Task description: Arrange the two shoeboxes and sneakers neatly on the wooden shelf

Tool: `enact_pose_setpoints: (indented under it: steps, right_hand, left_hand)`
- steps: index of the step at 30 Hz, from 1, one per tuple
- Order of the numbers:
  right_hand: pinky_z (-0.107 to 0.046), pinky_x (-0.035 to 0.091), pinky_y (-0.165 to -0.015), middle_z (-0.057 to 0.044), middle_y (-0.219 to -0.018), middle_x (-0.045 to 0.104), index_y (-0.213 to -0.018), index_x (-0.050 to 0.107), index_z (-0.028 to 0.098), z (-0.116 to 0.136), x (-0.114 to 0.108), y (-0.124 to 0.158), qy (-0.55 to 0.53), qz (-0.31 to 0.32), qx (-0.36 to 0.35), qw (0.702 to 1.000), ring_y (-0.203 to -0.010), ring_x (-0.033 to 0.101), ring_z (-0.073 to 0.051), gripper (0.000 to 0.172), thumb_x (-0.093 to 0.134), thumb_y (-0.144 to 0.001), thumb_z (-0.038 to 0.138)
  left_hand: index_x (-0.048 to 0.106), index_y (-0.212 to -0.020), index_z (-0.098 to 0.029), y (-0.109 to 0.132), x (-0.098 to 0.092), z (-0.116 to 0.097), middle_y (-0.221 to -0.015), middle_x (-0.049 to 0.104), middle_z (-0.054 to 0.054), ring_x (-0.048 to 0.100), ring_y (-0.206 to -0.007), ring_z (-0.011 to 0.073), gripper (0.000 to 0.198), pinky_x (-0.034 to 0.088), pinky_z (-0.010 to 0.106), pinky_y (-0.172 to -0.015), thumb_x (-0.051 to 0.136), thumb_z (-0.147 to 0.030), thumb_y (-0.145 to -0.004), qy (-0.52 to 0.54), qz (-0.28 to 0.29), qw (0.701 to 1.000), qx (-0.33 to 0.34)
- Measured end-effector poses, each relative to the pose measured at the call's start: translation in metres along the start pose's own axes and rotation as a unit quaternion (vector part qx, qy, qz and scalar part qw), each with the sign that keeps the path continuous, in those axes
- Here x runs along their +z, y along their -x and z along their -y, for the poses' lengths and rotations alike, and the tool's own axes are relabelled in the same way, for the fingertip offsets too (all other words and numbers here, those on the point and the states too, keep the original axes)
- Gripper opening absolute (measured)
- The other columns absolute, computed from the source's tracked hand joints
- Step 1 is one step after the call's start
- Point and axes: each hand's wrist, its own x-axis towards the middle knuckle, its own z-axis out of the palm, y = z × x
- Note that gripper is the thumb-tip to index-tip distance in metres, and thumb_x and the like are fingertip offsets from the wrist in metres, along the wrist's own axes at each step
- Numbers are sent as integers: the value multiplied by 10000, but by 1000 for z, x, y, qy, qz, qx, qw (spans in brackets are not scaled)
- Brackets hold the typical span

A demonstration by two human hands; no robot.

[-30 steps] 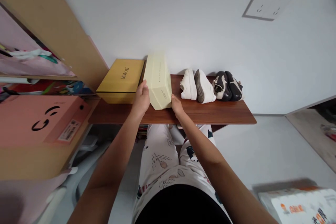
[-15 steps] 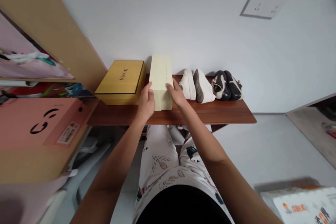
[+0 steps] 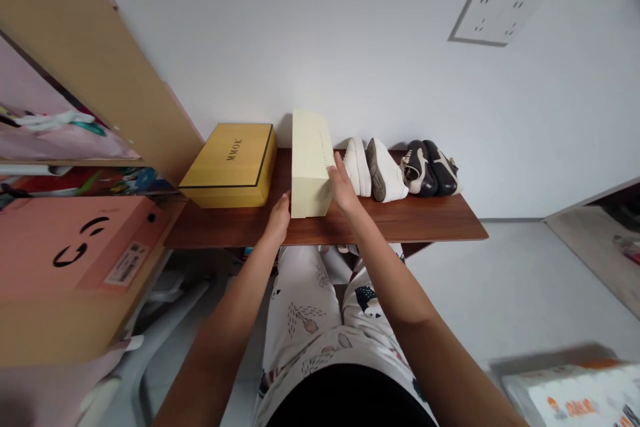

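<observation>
A tall pale-yellow box (image 3: 309,147) stands on the brown wooden shelf (image 3: 225,228), leaning a little to the side. My left hand (image 3: 280,217) grips its lower left edge, the fingers partly hidden beside or under it. Against the right side presses my right hand (image 3: 343,185), thumb towards the top face and the other fingers along the side. Left of it lies a flat yellow shoe box (image 3: 230,157) marked MMOK. To the right are a pair of white sneakers (image 3: 385,170) and a pair of black sneakers (image 3: 436,170).
A pink box (image 3: 75,240) rests on a shelf unit at the left. The wall (image 3: 350,33) behind the shelf carries a white socket plate (image 3: 493,17). A white package (image 3: 575,397) is on the floor at the lower right.
My left hand has slid down to the pale-yellow box's lower edge. The box has shifted slightly right and tilted. My right hand stays on its right side.
</observation>
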Motion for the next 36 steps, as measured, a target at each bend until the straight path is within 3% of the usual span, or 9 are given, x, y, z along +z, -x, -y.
enact_pose_setpoints:
  steps: [4, 7, 13, 19, 27, 36]
  right_hand:
    - [-433, 267, -1238, -37, -1617, 368, -1544, 359, 247, -9, -24, -3, 16, -18, -22, 999, -1482, 354, -226, 746, 366, -947, 694]
    - [-457, 382, -1164, -78, -1490, 540, -1448, 506, 224, -11, -43, -1, 36, -37, -11, 999, -1370, 500, -252, 714, 391, -932, 703]
    - [-434, 383, -1152, -99, -1320, 673, -1219, 703, 167, -3, -46, 16, 89, -44, 16, 995, -1338, 532, -293, 714, 402, -910, 736]
    - [-411, 354, -1165, -81, -1324, 677, -1214, 717, 196, -16, -30, 33, 74, -9, 97, 992, -1340, 536, -278, 727, 440, -870, 774]
    - [-389, 382, -1130, -98, -1309, 684, -1236, 686, 185, -51, -17, 34, 58, -10, 145, 988, -1277, 581, -265, 682, 495, -870, 727]
    - [-399, 407, -1105, -120, -1228, 711, -1151, 693, 145, -52, -8, 18, 83, -24, 111, 990, -1213, 619, -274, 681, 416, -909, 718]
  left_hand:
    - [675, -1134, -210, 4, 4, 1, -1240, 702, 91, 668, -1131, 187, 252, 520, 359, -1003, 594, -369, -957, 91, 9, 988, -126]
    - [684, -1101, -229, 12, 7, -5, -1223, 707, 86, 670, -1124, 183, 244, 506, 362, -1020, 658, -386, -916, 127, 2, 981, -150]
    - [685, -1108, -284, 29, 8, -25, -1342, 650, 80, 586, -1263, 231, 277, 469, 482, -1044, 727, -394, -857, 137, -43, 987, -71]
    - [694, -1103, -274, 36, -4, -33, -1220, 705, 86, 647, -1159, 243, 350, 527, 444, -962, 791, -402, -792, 62, -79, 995, -1]
    - [681, -1213, -212, 19, -5, -22, -1238, 704, 105, 645, -1179, 232, 452, 493, 359, -1041, 779, -378, -803, 25, -62, 993, 100]
    - [660, -1255, -211, 1, -4, -24, -1280, 679, 128, 625, -1217, 252, 464, 465, 384, -1081, 750, -397, -840, 5, -56, 992, 110]
